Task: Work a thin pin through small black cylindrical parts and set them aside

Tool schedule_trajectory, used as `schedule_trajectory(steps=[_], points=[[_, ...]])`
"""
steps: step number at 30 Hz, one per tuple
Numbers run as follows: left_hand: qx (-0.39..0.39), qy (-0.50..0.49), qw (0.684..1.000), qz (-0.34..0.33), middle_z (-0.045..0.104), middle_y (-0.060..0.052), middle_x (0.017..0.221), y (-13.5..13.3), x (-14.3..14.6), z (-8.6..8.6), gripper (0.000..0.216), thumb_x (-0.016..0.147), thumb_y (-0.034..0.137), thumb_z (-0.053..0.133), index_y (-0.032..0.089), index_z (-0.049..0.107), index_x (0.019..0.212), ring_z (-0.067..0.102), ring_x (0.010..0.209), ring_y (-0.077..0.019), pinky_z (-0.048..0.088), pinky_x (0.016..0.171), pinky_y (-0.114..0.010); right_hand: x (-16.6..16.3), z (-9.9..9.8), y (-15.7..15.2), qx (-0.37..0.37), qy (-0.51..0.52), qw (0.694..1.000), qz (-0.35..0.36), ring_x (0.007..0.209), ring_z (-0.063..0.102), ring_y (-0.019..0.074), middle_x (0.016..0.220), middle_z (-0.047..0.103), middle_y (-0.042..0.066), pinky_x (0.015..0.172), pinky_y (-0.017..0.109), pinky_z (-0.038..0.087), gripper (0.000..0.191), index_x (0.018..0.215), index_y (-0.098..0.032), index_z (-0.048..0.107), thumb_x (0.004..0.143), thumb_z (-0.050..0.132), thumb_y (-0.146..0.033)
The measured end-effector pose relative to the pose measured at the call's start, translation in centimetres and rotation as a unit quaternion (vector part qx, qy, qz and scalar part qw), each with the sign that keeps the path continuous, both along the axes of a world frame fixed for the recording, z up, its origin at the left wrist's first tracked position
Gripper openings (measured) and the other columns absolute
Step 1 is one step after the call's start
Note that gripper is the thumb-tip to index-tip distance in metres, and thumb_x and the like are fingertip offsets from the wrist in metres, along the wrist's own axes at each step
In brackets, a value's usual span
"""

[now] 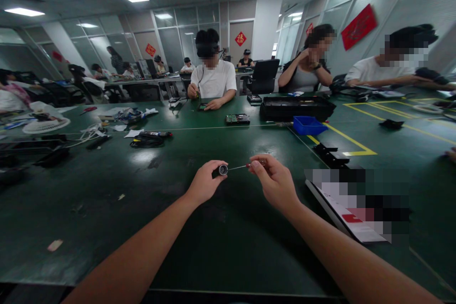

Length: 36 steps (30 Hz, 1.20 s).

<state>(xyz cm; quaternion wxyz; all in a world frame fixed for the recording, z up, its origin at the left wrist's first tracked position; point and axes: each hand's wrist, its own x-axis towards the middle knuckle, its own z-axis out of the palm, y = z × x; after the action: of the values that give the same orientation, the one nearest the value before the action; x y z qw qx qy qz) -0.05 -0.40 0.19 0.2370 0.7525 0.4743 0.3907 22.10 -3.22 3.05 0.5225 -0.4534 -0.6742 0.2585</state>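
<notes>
Above the green table, my left hand (205, 181) is closed around a small dark cylindrical part (223, 170); its round, silvery end faces me and the rest is hidden by my fingers. My right hand (275, 181) grips a screwdriver (253, 165) with a reddish, see-through handle and a thin metal shaft. The shaft points left, and its tip is at the cylinder's round end. At this size I cannot tell whether the tip is inside the part or only touching it.
A box with a pixelated cover (356, 228) lies by my right forearm. Ahead are black brackets (331, 154), a blue bin (309, 126), a long black housing (297, 108), a circuit board (237, 118) and coiled black cable (149, 139). A person (213, 78) works across the table (107, 228).
</notes>
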Motion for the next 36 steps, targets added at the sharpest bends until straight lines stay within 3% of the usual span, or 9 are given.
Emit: schedule_trajectory(steps=[21, 25, 28, 31, 36], points=[[0.002, 0.026, 1.0, -0.009, 0.07, -0.005, 0.121, 0.02, 0.15, 0.1, 0.037, 0.082, 0.018, 0.072, 0.027, 0.07, 0.118, 0.06, 0.117, -0.026, 0.041, 0.107, -0.045, -0.36, -0.55, 0.4, -0.001, -0.024, 1.0, 0.012, 0.084, 0.072, 0.0216, 0.092, 0.077, 0.005, 0.077, 0.035, 0.054, 0.025, 0.105, -0.023, 0.069, 0.094, 0.058, -0.041], [0.001, 0.024, 1.0, -0.012, 0.069, -0.005, 0.123, 0.2, -0.04, -0.14, 0.038, 0.083, 0.019, 0.072, 0.028, 0.07, 0.119, 0.059, 0.118, -0.0263, 0.041, 0.107, -0.047, -0.19, -0.07, 0.28, 0.022, -0.069, 0.997, -0.011, 0.078, 0.07, 0.0205, 0.089, 0.076, 0.004, 0.073, 0.033, 0.052, 0.024, 0.096, -0.024, 0.073, 0.091, 0.061, -0.043], [0.004, 0.026, 1.0, -0.016, 0.069, -0.005, 0.123, 0.24, -0.17, -0.26, 0.037, 0.083, 0.019, 0.072, 0.028, 0.069, 0.12, 0.059, 0.117, -0.0264, 0.041, 0.106, -0.047, -0.06, -0.13, 0.34, 0.027, -0.088, 0.995, -0.03, 0.067, 0.064, 0.0177, 0.075, 0.072, 0.002, 0.063, 0.03, 0.047, 0.028, 0.082, -0.023, 0.072, 0.089, 0.064, -0.049], [0.01, 0.035, 0.999, -0.018, 0.069, -0.005, 0.122, 0.21, -0.23, -0.26, 0.037, 0.084, 0.021, 0.072, 0.028, 0.069, 0.12, 0.059, 0.117, -0.0257, 0.042, 0.105, -0.045, -0.03, -0.41, 0.43, 0.029, -0.102, 0.993, -0.051, 0.053, 0.053, 0.0138, 0.058, 0.061, -0.002, 0.053, 0.027, 0.039, 0.038, 0.067, -0.022, 0.064, 0.087, 0.065, -0.055], [0.012, 0.049, 0.998, -0.023, 0.069, -0.005, 0.122, 0.15, -0.24, -0.15, 0.036, 0.084, 0.021, 0.072, 0.028, 0.069, 0.12, 0.059, 0.117, -0.0253, 0.042, 0.105, -0.044, -0.19, -0.45, 0.39, 0.029, -0.111, 0.992, -0.055, 0.048, 0.045, 0.0118, 0.052, 0.051, -0.004, 0.05, 0.027, 0.033, 0.045, 0.058, -0.022, 0.054, 0.085, 0.067, -0.056]])
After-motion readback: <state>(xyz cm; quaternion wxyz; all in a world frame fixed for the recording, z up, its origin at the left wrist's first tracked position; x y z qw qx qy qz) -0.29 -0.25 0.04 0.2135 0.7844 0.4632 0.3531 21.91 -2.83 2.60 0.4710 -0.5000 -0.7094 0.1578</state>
